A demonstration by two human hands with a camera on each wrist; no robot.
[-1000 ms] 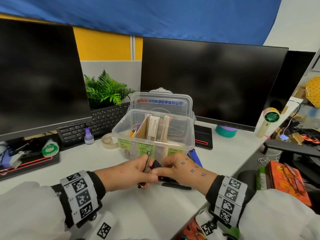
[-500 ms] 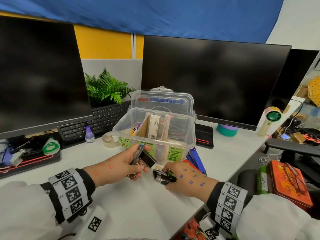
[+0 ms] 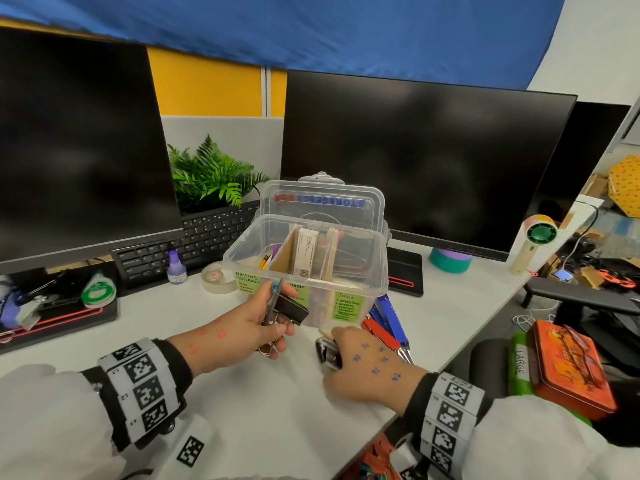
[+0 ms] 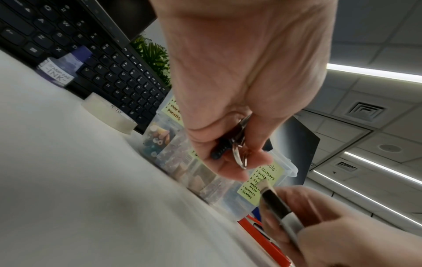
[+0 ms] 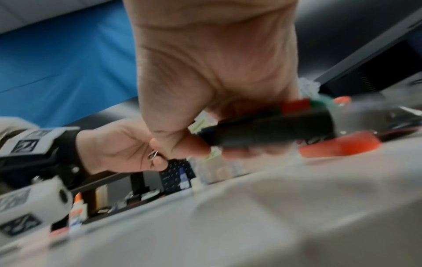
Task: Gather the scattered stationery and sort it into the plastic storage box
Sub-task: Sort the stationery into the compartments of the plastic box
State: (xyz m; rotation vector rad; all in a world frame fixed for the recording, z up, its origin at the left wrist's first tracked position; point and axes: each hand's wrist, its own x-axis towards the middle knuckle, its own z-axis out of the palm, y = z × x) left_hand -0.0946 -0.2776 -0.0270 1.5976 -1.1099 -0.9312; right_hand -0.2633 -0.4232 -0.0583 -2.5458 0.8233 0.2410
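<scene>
- The left hand (image 3: 242, 327) is raised just in front of the plastic storage box (image 3: 311, 268), palm turned inward, fingers curled round a black binder clip (image 3: 290, 308) and a thin metal tool with a blue spot near its tip (image 3: 275, 299); what that tool is I cannot tell.
- From the left wrist view, the clip's silver wire loops (image 4: 239, 155) poke out between the curled fingers (image 4: 230, 169).
- The right hand (image 3: 363, 365) lies low on the white desk (image 3: 242, 410), knuckles up, fingers wrapped round a black and chrome stapler (image 3: 327, 353) close to the box's front right corner.
- The box is clear plastic with rounded corners, its lid (image 3: 325, 202) hinged open and standing up behind it.
- Cardboard dividers (image 3: 282, 256) split the box into compartments: pens and pencils stand in the left one, a white carton (image 3: 304, 252) is upright in the middle, and the right one is too hazy to read.
- Green handwritten labels (image 3: 348, 306) are stuck on the front wall; the right one reads "Tools".
- A red and a blue utility knife (image 3: 384, 317) lie on the desk beside the box's right end, just beyond the right hand.
- A roll of clear tape (image 3: 217, 277) and a small purple ink bottle (image 3: 176, 268) sit on the desk to the box's left, in front of the black keyboard (image 3: 194, 244).
</scene>
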